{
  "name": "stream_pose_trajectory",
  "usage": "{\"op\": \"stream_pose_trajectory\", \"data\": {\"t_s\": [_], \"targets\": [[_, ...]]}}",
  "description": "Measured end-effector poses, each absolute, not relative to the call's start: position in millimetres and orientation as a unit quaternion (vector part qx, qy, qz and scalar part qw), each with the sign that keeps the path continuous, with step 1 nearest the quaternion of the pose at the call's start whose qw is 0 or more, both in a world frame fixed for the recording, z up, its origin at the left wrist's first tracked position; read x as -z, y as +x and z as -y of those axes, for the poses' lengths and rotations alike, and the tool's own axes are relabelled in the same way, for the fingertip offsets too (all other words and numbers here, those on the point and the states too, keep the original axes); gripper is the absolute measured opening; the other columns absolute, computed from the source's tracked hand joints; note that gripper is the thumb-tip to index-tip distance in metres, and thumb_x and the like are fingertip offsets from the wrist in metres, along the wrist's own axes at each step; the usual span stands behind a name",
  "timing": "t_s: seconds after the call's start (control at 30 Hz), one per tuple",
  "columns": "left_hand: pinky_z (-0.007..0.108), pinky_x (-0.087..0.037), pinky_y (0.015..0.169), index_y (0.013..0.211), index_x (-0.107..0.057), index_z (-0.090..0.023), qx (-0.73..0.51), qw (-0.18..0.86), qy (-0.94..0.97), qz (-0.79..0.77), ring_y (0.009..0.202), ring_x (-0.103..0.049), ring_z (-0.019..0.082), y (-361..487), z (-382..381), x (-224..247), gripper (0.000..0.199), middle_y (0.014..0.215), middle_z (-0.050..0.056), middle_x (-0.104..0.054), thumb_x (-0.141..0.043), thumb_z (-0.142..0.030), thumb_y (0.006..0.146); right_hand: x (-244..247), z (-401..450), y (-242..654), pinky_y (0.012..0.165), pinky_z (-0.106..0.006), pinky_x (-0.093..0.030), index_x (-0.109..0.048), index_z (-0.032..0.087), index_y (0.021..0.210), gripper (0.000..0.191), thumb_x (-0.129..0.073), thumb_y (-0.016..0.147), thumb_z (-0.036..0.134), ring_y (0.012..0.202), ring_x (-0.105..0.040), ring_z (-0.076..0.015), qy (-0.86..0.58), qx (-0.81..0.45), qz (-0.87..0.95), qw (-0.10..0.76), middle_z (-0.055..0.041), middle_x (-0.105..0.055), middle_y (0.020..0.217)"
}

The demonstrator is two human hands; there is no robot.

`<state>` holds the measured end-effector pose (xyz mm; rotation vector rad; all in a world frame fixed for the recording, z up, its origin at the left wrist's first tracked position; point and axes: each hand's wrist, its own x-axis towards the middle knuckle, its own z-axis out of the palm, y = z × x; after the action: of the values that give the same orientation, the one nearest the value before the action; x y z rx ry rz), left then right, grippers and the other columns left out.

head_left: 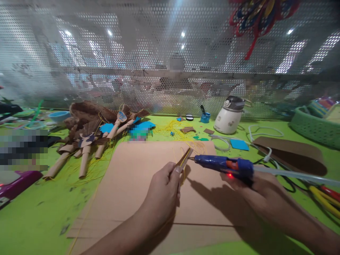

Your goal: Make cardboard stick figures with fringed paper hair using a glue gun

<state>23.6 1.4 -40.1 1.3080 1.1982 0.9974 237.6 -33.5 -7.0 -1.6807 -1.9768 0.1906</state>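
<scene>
Between the thumb and fingers of my left hand (165,189) is a folded strip of brown paper (184,159), tilted upward, with yellow string (183,161) running along it. My right hand (261,193) is wrapped round a blue hot glue gun (225,164) with a red light glowing and a clear glue stick (297,175) sticking out of its back. The gun's nozzle points left, close to the strip's upper end; whether it touches I cannot tell. Beneath both hands lie large sheets of brown paper (138,184) on the green table.
Several rolled-paper figures (86,152) with string lie at the left. A white bottle (228,117), a blue pot (205,117) and yellow string scraps stand or lie behind. At right are cables (225,143), brown paper (292,150), yellow-handled scissors (325,202) and a green basket (313,127).
</scene>
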Motion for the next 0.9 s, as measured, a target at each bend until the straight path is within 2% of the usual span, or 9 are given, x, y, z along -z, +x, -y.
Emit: {"op": "stream_pose_trajectory", "data": {"t_s": [0.17, 0.4, 0.57, 0.77, 0.9], "targets": [[0.020, -0.028, 0.034, 0.065, -0.045, -0.020, -0.406, 0.522, 0.545, -0.516, 0.034, -0.038, 0.009, 25, -1, 34, 0.021, 0.040, -0.005, -0.038, -0.048, -0.030, 0.084, 5, 34, 235, 0.056, -0.031, -0.051, -0.069, 0.019, 0.079, 0.036, -0.043, 0.084, 0.043, 0.061, -0.064, -0.0231, -0.611, -0.073, 0.739, 0.274, -0.0043, -0.071, 0.069], [0.019, -0.026, 0.036, 0.070, -0.052, -0.018, -0.416, 0.504, 0.560, -0.510, 0.036, -0.037, 0.008, 24, -2, 38, 0.019, 0.043, -0.005, -0.039, -0.049, -0.031, 0.083, 6, 38, 231, 0.055, -0.029, -0.052, -0.069, 0.021, 0.080, 0.033, -0.045, 0.084, 0.042, 0.065, -0.065, -0.0231, -0.605, -0.091, 0.751, 0.249, -0.0044, -0.072, 0.072], [0.019, -0.027, 0.035, 0.071, -0.050, -0.019, -0.407, 0.507, 0.559, -0.515, 0.037, -0.036, 0.008, 25, -2, 38, 0.019, 0.045, -0.006, -0.038, -0.047, -0.031, 0.084, 1, 39, 229, 0.057, -0.030, -0.053, -0.068, 0.021, 0.084, 0.032, -0.043, 0.084, 0.040, 0.066, -0.066, -0.0224, -0.599, -0.089, 0.750, 0.266, -0.0042, -0.072, 0.076], [0.020, -0.026, 0.034, 0.075, -0.053, -0.018, -0.407, 0.516, 0.561, -0.504, 0.036, -0.035, 0.008, 23, -3, 46, 0.021, 0.044, -0.005, -0.038, -0.048, -0.036, 0.085, 1, 33, 236, 0.048, -0.029, -0.050, -0.066, 0.019, 0.066, 0.039, -0.041, 0.085, 0.042, 0.055, -0.062, -0.0215, -0.621, -0.075, 0.735, 0.263, -0.0019, -0.066, 0.057], [0.020, -0.025, 0.035, 0.077, -0.053, -0.018, -0.402, 0.515, 0.570, -0.498, 0.037, -0.036, 0.009, 23, -2, 46, 0.022, 0.045, -0.005, -0.038, -0.047, -0.037, 0.085, 2, 30, 241, 0.048, -0.028, -0.050, -0.067, 0.019, 0.067, 0.038, -0.043, 0.085, 0.042, 0.058, -0.063, -0.0222, -0.619, -0.089, 0.729, 0.277, -0.0022, -0.066, 0.059]]}}
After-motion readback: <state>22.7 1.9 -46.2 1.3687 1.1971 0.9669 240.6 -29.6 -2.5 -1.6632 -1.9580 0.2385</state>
